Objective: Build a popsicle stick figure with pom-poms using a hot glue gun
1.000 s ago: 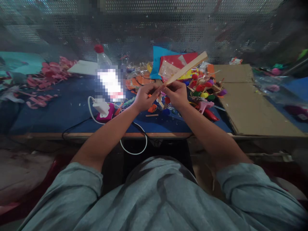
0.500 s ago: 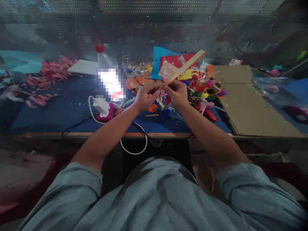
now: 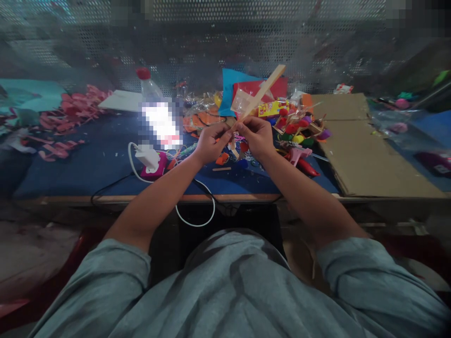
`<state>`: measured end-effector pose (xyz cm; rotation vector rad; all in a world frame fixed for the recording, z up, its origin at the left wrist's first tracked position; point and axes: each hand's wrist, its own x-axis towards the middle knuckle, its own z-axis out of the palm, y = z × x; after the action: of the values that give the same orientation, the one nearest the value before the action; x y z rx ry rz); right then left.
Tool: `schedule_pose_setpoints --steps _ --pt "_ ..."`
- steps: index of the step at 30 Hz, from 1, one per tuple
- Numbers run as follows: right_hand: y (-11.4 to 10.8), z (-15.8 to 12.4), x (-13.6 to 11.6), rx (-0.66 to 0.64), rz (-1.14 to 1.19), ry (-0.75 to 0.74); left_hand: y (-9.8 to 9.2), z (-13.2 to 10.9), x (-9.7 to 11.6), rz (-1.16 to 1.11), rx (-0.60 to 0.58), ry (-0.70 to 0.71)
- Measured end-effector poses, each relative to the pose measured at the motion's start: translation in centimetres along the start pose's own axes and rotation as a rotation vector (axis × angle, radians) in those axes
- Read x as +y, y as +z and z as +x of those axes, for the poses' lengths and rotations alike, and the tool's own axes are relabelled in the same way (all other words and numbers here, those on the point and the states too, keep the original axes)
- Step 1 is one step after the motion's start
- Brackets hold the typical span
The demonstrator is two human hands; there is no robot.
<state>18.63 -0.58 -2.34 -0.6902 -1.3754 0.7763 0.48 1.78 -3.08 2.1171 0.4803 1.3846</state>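
Note:
Both of my hands meet above the table, fingertips pinched together. A long, flat, pale wooden strip (image 3: 265,89) slants up and to the right from between them, its far end in the air. My right hand (image 3: 260,137) grips its lower part between thumb and fingers. The closed fingers of my left hand (image 3: 212,144) pinch at the strip's lower end, which they hide. Below the hands lie a small wooden stick (image 3: 221,169), an orange scrap (image 3: 222,158) and other bits.
Colourful craft pieces (image 3: 299,129) are heaped at the right, beside flat cardboard (image 3: 380,159). Pink pieces (image 3: 66,117) lie at the left. A red-capped bottle (image 3: 150,87) stands behind a blurred bright patch. A white charger (image 3: 147,156) sits in a magenta socket block (image 3: 155,169), its cable looping over the edge.
The wooden strip has tilted more upright, its far end moving left and slightly up. Both hands have shifted slightly left and keep their pinch.

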Motion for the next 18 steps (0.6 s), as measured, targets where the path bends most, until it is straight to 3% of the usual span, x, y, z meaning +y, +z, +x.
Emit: schedule_pose_setpoints --steps 8,18 --pt "0.09 0.06 0.22 0.011 0.062 0.027 -0.21 -0.07 0.12 0.043 -0.015 0.050" --pt "0.29 -0.22 0.20 0.014 0.001 0.060 0.11 0.10 0.74 0.034 -0.034 -0.040"
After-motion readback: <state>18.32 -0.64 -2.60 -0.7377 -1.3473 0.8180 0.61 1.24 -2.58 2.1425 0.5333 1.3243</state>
